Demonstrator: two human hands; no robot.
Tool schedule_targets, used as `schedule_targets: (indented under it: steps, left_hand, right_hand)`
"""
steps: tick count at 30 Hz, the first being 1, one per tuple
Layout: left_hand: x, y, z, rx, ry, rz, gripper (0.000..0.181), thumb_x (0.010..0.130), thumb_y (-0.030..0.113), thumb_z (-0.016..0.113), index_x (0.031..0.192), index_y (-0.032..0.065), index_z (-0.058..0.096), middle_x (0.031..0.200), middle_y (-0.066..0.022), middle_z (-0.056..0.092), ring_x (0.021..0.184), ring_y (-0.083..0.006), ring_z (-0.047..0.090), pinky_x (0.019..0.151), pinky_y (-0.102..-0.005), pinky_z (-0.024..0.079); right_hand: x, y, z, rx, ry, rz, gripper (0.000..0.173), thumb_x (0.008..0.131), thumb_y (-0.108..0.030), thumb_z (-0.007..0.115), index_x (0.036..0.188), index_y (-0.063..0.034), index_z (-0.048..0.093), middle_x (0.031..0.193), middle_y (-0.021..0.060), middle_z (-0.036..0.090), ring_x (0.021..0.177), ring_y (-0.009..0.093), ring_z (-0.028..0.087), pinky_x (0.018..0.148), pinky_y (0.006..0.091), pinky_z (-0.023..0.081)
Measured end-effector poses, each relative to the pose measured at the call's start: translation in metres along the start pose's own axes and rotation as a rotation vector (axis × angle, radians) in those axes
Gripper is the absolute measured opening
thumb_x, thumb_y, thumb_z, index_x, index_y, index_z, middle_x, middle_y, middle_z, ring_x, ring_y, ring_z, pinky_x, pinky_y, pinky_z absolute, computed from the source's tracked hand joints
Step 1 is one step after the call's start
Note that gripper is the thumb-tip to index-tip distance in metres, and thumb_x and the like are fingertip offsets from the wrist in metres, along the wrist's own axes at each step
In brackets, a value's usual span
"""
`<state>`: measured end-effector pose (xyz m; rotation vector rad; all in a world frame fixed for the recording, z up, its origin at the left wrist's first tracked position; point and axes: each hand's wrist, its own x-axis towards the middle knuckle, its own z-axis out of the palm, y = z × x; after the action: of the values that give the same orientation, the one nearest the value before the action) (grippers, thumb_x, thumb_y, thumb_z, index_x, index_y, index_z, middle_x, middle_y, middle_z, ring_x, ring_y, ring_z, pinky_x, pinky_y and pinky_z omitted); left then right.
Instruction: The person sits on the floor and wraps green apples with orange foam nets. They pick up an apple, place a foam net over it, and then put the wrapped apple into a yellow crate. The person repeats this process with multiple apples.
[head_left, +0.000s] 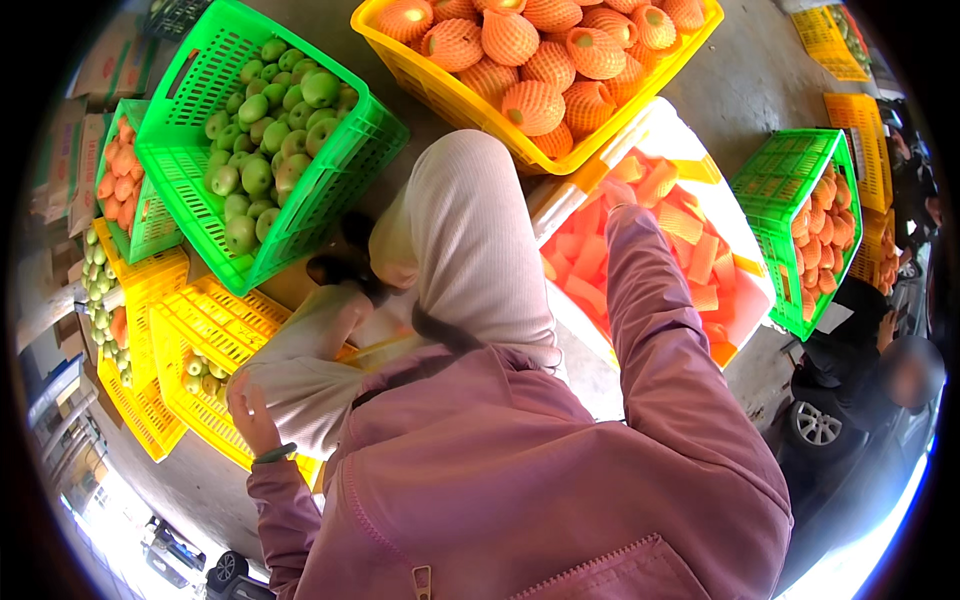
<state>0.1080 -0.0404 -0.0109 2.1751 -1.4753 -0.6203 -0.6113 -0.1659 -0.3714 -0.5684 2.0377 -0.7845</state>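
My right hand (618, 193) reaches into a white foam box (741, 298) full of orange foam net sleeves (587, 259). Its fingertips are among the sleeves, and whether they pinch one cannot be made out. My left hand (253, 416), with a dark band at the wrist, is beside my left knee, fingers apart and nothing visible in it. Ahead of me stands a yellow crate (439, 94) heaped with fruit in orange foam sleeves (510, 37). To its left, a tilted green crate (274, 262) holds bare green round fruit (257, 176).
Yellow crates (217, 315) lie close by my left hand, some with green fruit. Another green crate (124, 191) with sleeved fruit stands far left, near cardboard boxes (90, 165). At right are a green crate (772, 180), a seated person (847, 352) and a car wheel (816, 424).
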Motion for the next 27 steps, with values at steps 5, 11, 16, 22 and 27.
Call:
schedule_targets:
  steps: [5, 11, 16, 22, 27]
  left_hand:
    - [-0.008, 0.026, 0.009, 0.004, -0.019, -0.013, 0.027, 0.089, 0.010, 0.055, 0.115, 0.0037, 0.058, 0.117, -0.0083, 0.057, 0.108, -0.0214, 0.049, 0.093, -0.0331, 0.036]
    - [-0.023, 0.028, 0.004, 0.027, -0.033, -0.054, 0.027, 0.086, 0.007, 0.055, 0.113, 0.0033, 0.058, 0.115, -0.0092, 0.058, 0.108, -0.0229, 0.049, 0.095, -0.0338, 0.036]
    - [-0.014, 0.041, 0.011, 0.018, -0.082, 0.009, 0.028, 0.084, 0.005, 0.055, 0.111, 0.0006, 0.058, 0.112, -0.0119, 0.058, 0.110, -0.0263, 0.050, 0.097, -0.0356, 0.037]
    - [-0.006, 0.093, 0.041, -0.096, -0.134, 0.119, 0.026, 0.083, 0.006, 0.057, 0.108, 0.0022, 0.060, 0.109, -0.0125, 0.060, 0.105, -0.0259, 0.055, 0.091, -0.0345, 0.041]
    - [0.000, 0.150, 0.081, -0.379, -0.296, 0.136, 0.026, 0.084, 0.007, 0.059, 0.109, 0.0031, 0.060, 0.108, -0.0104, 0.061, 0.100, -0.0231, 0.058, 0.085, -0.0311, 0.044]
  right_hand:
    - [0.016, 0.025, 0.003, 0.416, 0.196, -0.063, 0.039, 0.078, -0.019, 0.067, 0.112, -0.0010, 0.063, 0.107, 0.0147, 0.064, 0.101, 0.026, 0.060, 0.082, 0.0366, 0.049]
    - [0.003, -0.001, 0.018, 0.654, 0.130, -0.042, 0.034, 0.077, -0.014, 0.067, 0.109, -0.0025, 0.064, 0.098, 0.0120, 0.064, 0.089, 0.022, 0.060, 0.074, 0.0338, 0.049]
    - [-0.006, -0.015, 0.026, 0.741, 0.129, -0.089, 0.030, 0.077, -0.010, 0.066, 0.107, -0.0037, 0.065, 0.091, 0.0097, 0.064, 0.079, 0.020, 0.060, 0.067, 0.0315, 0.049]
    - [-0.093, -0.061, 0.007, 0.536, 0.232, -0.003, 0.050, 0.079, 0.002, 0.060, 0.126, -0.0096, 0.049, 0.082, 0.0065, 0.059, 0.058, 0.012, 0.052, 0.046, 0.0260, 0.042]
    - [-0.196, -0.122, 0.003, 0.521, 0.036, -0.300, 0.077, 0.083, 0.006, 0.058, 0.146, -0.0086, 0.016, 0.093, 0.0105, 0.058, 0.068, 0.014, 0.055, 0.061, 0.0257, 0.048]
